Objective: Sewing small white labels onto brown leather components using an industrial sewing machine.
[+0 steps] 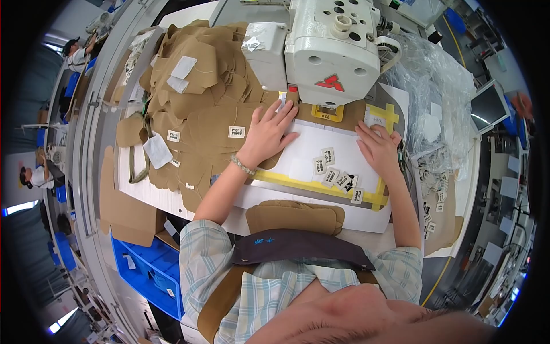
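Note:
Under the head of a white sewing machine (332,57) lies a brown fabric piece (354,112), partly hidden by the machine. My left hand (268,135) lies flat with its fingers spread, fingertips on the brown fabric left of the yellow presser frame (327,113). To the right of that frame, my right hand (378,150) rests palm down, its fingers slightly bent and touching the fabric's edge and the taped board. Between my hands is a white sheet (309,146) edged with yellow tape. Several small loose woven labels (344,180) are scattered on it.
A heap of brown fabric pieces (200,63) covers the left side, some bearing sewn labels (236,132). Folded brown fabric (295,217) lies at the near edge. Clear plastic wrap (429,86) and more labels (438,192) lie right. A blue crate (150,272) stands lower left.

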### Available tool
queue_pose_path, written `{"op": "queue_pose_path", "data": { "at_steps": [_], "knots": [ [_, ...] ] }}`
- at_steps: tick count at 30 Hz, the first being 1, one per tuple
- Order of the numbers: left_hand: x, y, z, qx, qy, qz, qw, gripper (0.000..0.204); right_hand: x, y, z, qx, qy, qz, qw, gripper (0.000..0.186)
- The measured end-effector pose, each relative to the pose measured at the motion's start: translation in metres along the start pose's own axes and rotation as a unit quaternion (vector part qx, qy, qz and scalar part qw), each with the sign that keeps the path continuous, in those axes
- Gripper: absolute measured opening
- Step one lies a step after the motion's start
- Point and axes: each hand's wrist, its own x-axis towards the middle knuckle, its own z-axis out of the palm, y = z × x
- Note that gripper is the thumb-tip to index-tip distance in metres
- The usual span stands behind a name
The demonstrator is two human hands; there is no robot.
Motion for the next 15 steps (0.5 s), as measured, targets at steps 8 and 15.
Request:
{"op": "queue_pose_path", "data": {
  "at_steps": [8, 15],
  "knots": [
    [0.0001, 0.0003, 0.0001, 0.003, 0.005, 0.001, 1.000, 0.058, -0.0031, -0.0020, -0.0002, 0.005, -0.003, 0.009, 1.000, 0.035],
    [-0.0013, -0.0009, 0.0010, -0.011, 0.007, 0.000, 1.000, 0.058, -0.0038, -0.0028, -0.0002, 0.004, -0.001, 0.006, 1.000, 0.036]
  ]
}}
